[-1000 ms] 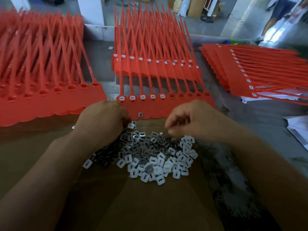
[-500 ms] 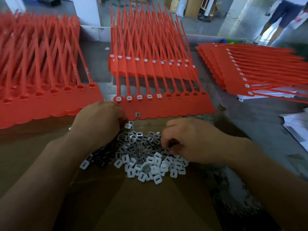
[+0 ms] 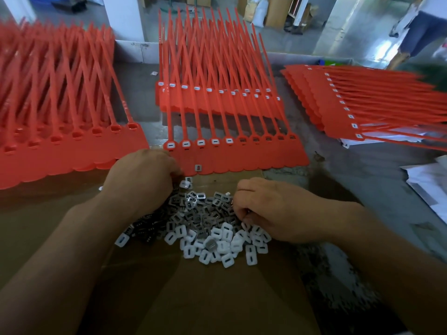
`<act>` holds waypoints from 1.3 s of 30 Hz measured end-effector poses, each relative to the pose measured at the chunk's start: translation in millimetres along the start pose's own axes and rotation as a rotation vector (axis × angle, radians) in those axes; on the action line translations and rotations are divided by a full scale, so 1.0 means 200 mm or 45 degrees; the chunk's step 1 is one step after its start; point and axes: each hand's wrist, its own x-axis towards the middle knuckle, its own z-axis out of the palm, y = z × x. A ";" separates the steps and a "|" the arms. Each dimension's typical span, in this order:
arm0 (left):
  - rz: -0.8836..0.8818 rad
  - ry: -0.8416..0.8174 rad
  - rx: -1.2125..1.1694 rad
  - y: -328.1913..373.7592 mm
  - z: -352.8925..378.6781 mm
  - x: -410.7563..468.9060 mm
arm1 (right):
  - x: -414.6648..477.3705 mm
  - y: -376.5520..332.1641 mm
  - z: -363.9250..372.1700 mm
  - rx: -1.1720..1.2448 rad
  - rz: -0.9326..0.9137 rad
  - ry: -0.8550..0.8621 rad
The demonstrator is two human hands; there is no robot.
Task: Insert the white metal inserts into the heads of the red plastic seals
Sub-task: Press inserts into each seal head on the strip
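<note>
**Insert fitting partly done: one strip half filled, a large batch untouched**

Far left of the pile of white metal inserts [image 3: 212, 235] lies the largest group, a batch of red plastic seals [image 3: 60, 146] whose heads all show as open red sockets; none of these has been fitted. Beyond the pile, a rear stack [image 3: 217, 97] shows white in every visible head, as does a fanned stack [image 3: 350, 105] far right of the pile; both appear finished.

Just beyond the pile lies the working strip [image 3: 237, 155]. Its five leftmost heads carry white inserts, while the heads to their right are empty, so this strip is judged about half complete.

The pile rests on a cardboard sheet [image 3: 193, 298] and remains plentiful.

The left hand [image 3: 142, 180] sits at the pile's far-left edge, fingers curled under; whether it holds inserts cannot be told. The right hand [image 3: 273, 209] lies on the pile's right side, fingertips bent down among the inserts; whether one is pinched cannot be told.

A single loose insert [image 3: 198, 168] lies on the strip's tags, just beyond the pile, unseated.
</note>
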 end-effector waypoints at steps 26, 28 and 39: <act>-0.031 -0.028 -0.005 0.00 0.00 0.01 | 0.14 0.01 0.00 0.404 0.124 0.551; -0.035 -0.034 -0.008 0.00 0.00 0.01 | 0.16 0.09 -0.06 0.552 0.247 0.674; -0.041 -0.041 -0.004 0.01 -0.01 0.01 | 0.35 0.41 -0.12 0.575 0.605 0.788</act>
